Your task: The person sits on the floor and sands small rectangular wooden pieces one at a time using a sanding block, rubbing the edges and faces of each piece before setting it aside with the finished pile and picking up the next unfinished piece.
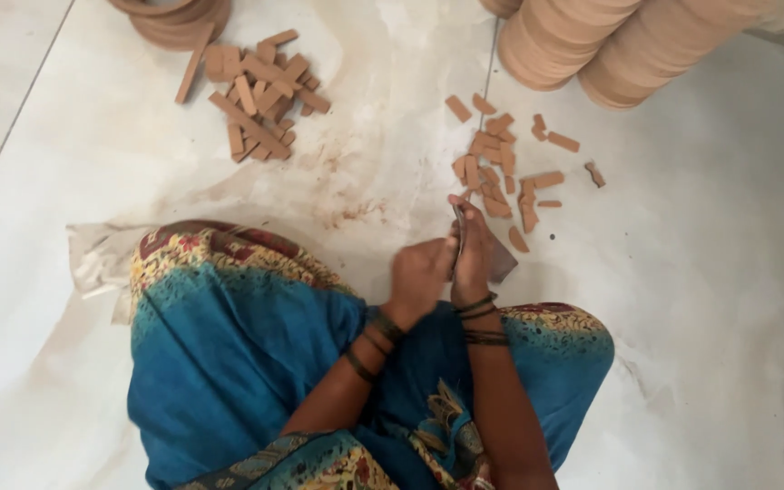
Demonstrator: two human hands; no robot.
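I sit on the floor with both hands together in front of my knees. My left hand [419,272] is a closed fist, slightly blurred, pressed against a thin dark blade-like strip [457,229] that stands between the two hands. My right hand [472,259] grips the strip from the other side, fingers pointing away from me. A dark brown flat piece [503,261] sticks out from under the right hand onto the floor. Just beyond the fingertips lies a scatter of short terracotta-coloured pieces [499,168].
A pile of longer brown sticks [260,95] lies at the far left. Stacks of round brown discs stand at the top right [592,41] and top left [174,18]. My blue patterned garment [238,345] covers my lap. The floor [710,272] is pale glossy tile with reddish dust.
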